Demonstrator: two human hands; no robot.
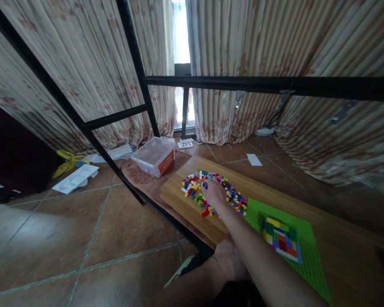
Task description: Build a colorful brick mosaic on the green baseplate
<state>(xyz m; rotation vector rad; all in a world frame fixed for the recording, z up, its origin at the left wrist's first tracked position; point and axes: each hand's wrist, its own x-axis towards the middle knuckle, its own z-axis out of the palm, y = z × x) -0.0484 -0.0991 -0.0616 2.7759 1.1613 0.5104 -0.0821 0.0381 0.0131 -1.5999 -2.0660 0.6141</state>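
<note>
My right hand [213,192] reaches down into a loose heap of small coloured toy bricks [232,192] on a wooden board. Its fingers are bent together, with a dark blue or purple brick at the tips; whether they grip it is not clear. Beneath my right forearm rests my left hand [229,258], near the board's front edge, its fingers hidden from view. To the right of the heap lies a green baseplate [307,238]. On that plate stands a block of joined bricks [283,241] in several colours, slightly blurred, with neither hand touching it.
The wooden board [179,181] lies over a brown padded surface [131,168] framed by black metal bars [211,81]. A clear plastic tub [152,155] with an orange label sits at the far left end. White packaging [77,178] and paper [254,160] lie on the tiled floor.
</note>
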